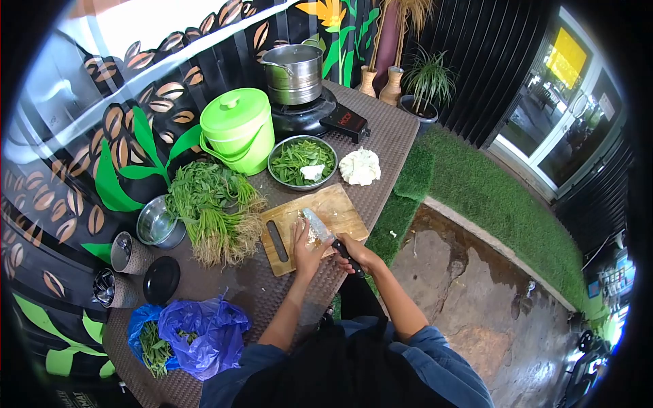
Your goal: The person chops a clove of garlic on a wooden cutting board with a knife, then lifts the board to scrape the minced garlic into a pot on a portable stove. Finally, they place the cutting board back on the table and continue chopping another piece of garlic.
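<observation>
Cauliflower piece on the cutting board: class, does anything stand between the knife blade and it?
Nothing visible does. The knife, gripped in the right hand, lies right over the pale cauliflower piece on the cutting board, while the left hand steadies it from beside.

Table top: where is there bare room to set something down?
Bare table lies between the cutting board, the black lid and the blue bag; another strip runs right of the cauliflower. Crowded along the wall: greens, green bucket, bowls.
</observation>
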The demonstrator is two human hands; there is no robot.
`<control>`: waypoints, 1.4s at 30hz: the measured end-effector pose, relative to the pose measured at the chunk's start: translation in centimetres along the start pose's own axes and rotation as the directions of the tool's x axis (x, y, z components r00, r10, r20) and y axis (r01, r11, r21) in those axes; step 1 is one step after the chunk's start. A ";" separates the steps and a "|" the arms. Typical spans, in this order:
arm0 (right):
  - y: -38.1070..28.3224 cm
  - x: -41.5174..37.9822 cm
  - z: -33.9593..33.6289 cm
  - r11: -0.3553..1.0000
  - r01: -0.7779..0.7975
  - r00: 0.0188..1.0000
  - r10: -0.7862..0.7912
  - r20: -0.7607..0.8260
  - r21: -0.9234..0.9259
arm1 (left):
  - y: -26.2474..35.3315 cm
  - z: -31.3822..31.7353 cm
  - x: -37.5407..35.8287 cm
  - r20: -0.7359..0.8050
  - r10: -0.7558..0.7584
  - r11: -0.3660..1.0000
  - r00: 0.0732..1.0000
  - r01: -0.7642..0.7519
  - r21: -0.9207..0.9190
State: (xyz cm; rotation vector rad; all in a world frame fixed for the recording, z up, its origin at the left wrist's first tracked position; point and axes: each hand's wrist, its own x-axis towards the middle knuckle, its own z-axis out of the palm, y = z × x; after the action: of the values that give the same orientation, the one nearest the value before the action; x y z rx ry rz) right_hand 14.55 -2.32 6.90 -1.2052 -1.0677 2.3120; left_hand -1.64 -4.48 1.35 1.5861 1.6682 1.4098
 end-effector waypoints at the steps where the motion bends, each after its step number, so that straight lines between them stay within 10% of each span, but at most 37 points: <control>1: -0.1 0.0 0.0 1.000 0.001 1.000 -0.001 0.001 0.001 | 0.0 0.0 0.0 0.003 0.012 1.000 1.000 -0.012 0.000; 28: 0.1 -4.2 0.1 0.996 -0.008 1.000 0.007 -0.005 -0.084 | -1.2 0.5 5.8 -0.306 -0.152 0.985 0.940 0.169 0.031; 35: 1.3 -3.1 -0.1 0.969 0.083 0.991 -0.105 -0.084 -0.231 | -1.0 -0.5 5.1 -0.131 -0.373 0.925 0.918 0.358 -0.130; 38: 1.7 -2.5 -0.2 0.949 0.123 0.980 -0.163 -0.117 -0.290 | -1.0 -0.9 4.5 -0.113 -0.322 0.946 0.940 0.324 0.001; 40: 1.7 -2.3 0.0 0.950 0.113 0.980 -0.155 -0.127 -0.291 | -1.2 -1.3 4.2 -0.105 0.245 0.922 0.964 -0.198 0.334; 42: 1.8 -2.1 0.3 0.942 0.102 0.968 -0.168 -0.187 -0.319 | -1.0 -1.4 4.1 -0.108 0.312 0.905 0.944 -0.260 0.337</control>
State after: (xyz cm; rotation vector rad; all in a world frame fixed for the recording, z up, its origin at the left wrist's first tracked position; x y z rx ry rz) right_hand 15.66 -4.83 6.84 -1.4034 -1.4183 1.9111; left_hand -4.32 -1.06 2.31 2.0162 1.8926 1.4987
